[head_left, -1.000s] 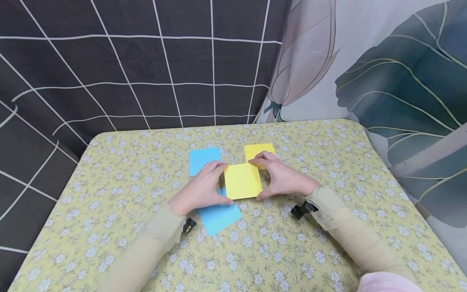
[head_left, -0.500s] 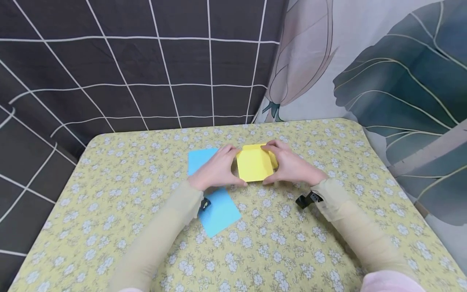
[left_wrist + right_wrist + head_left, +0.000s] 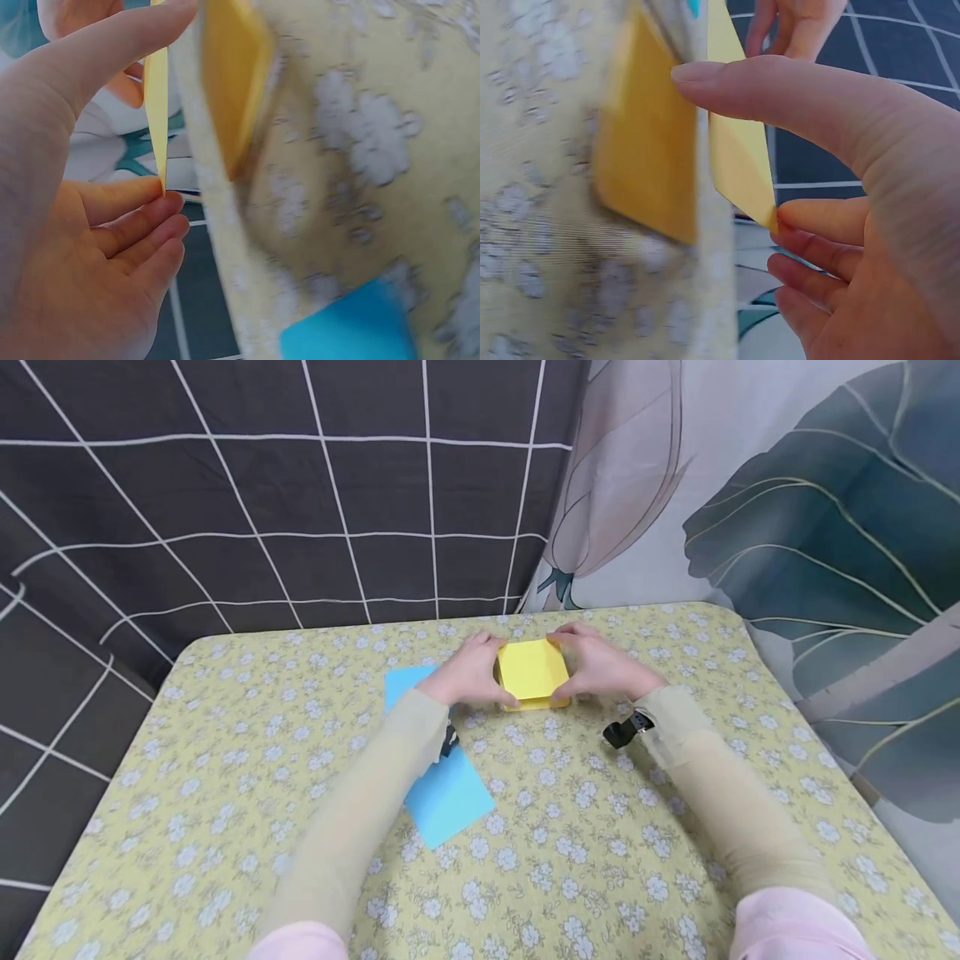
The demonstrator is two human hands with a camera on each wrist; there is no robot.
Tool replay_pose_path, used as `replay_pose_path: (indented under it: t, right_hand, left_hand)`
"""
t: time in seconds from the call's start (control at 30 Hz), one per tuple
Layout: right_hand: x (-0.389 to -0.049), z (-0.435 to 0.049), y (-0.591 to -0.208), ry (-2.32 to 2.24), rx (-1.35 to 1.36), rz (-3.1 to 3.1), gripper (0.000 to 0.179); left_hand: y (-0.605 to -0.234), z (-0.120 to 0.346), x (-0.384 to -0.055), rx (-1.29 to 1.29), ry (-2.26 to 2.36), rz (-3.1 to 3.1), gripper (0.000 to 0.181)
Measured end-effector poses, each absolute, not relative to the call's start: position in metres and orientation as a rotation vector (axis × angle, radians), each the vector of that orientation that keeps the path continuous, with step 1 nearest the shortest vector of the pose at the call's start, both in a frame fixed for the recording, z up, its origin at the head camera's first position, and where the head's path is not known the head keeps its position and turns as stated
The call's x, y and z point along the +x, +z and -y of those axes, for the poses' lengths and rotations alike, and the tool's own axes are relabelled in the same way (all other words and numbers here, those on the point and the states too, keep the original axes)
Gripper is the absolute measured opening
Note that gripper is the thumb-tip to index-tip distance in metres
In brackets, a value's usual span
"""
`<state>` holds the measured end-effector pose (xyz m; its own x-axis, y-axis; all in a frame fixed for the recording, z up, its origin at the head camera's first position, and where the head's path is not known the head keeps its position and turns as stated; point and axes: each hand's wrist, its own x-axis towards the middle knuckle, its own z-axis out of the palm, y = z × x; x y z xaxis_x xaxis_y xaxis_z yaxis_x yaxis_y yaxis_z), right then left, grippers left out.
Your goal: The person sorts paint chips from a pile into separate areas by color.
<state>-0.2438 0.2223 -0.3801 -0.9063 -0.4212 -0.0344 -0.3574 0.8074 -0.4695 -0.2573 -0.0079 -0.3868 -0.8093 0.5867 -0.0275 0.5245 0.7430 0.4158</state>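
Observation:
A thin yellow paper square (image 3: 534,667) is held level between both hands. My left hand (image 3: 471,672) pinches its left side, and my right hand (image 3: 602,665) pinches the opposite side, thumbs toward me and fingers at the far edge. Directly beneath lies another yellow square (image 3: 537,703), mostly covered in the head view, with only its near strip showing. Both wrist views show a gap between the raised sheet (image 3: 157,105) and the lower yellow square (image 3: 646,135), which rests on the flowered cloth.
Two blue paper squares lie on the table: a far one (image 3: 405,683) partly behind my left hand, and a nearer, turned one (image 3: 452,797) partly under the left forearm. A dark gridded curtain (image 3: 300,485) stands behind the flowered tablecloth (image 3: 570,860).
Both hands have carried the yellow paper square away from me and slightly right, from beside the nearer blue square to over the other yellow square. The blue squares have stayed put.

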Motion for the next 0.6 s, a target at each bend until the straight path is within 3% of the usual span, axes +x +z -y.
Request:
replay_pose_path:
  t: [0.6]
  right_hand:
    - [-0.25,-0.226,-0.401,-0.673,-0.595,-2.739,0.102]
  left_hand:
    - [-0.411,0.004,-0.257,0.823,0.569,-2.734,0.103]
